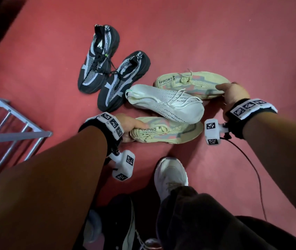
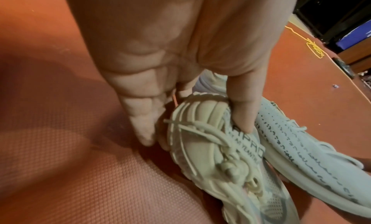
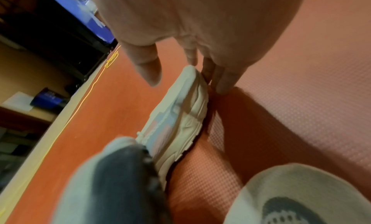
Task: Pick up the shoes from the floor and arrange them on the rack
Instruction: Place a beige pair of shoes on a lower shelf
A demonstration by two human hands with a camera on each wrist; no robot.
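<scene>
Five shoes lie on the red floor. My left hand [image 1: 131, 123] grips the heel of the near beige shoe [image 1: 170, 130]. In the left wrist view the thumb [image 2: 243, 116] presses on that beige shoe's [image 2: 210, 156] collar and the fingers [image 2: 144, 129] wrap the other side. My right hand [image 1: 228, 92] straddles the toe of the far beige shoe [image 1: 194, 81]. In the right wrist view straight fingers [image 3: 220, 82] touch the sole edge of this shoe [image 3: 176, 121], while the thumb [image 3: 150, 71] hangs just off it. A white knit shoe [image 1: 165, 103] lies between the two beige ones.
Two black shoes with pale stripes [image 1: 98, 56] [image 1: 122, 82] lie side by side behind the white one. The grey metal rack [image 1: 13, 130] stands at the left. My own foot in a white shoe [image 1: 170, 175] is planted just below the near beige shoe. A thin cable [image 1: 251, 165] trails from my right wrist.
</scene>
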